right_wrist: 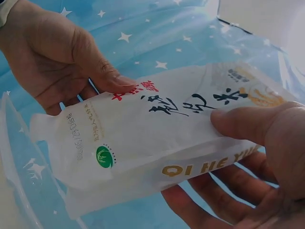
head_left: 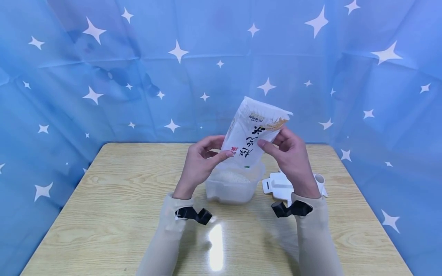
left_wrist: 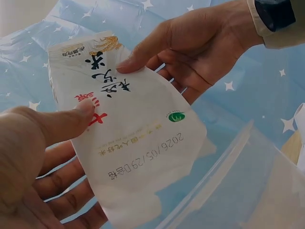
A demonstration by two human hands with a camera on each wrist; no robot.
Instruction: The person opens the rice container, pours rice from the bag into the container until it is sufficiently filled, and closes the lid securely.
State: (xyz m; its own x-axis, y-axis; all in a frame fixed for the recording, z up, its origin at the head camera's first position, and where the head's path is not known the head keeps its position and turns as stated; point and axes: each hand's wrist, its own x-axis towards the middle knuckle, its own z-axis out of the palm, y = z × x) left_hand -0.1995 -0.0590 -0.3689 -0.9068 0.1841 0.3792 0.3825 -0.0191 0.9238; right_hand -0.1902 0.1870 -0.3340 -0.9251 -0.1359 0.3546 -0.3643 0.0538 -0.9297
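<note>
A white rice bag [head_left: 253, 130] with black and red lettering is tilted, its lower end over a clear plastic container [head_left: 229, 191]. White grain [head_left: 229, 176] shows inside that container. My left hand [head_left: 202, 163] grips the bag's left side near the lower end, thumb on the printed front. On the other side my right hand [head_left: 290, 159] holds it higher up, thumb in front and fingers behind. The left wrist view shows the rice bag [left_wrist: 133, 143] with its lower end beside the container's rim. In the right wrist view the rice bag [right_wrist: 138, 129] lies between both hands.
A white plastic piece [head_left: 277, 186], perhaps a lid, lies on the wooden table [head_left: 121, 214] right of the container. Beside it is a white cylindrical part [head_left: 320, 179], partly behind my right wrist. A blue star-patterned curtain [head_left: 207, 76] surrounds the table's back and sides.
</note>
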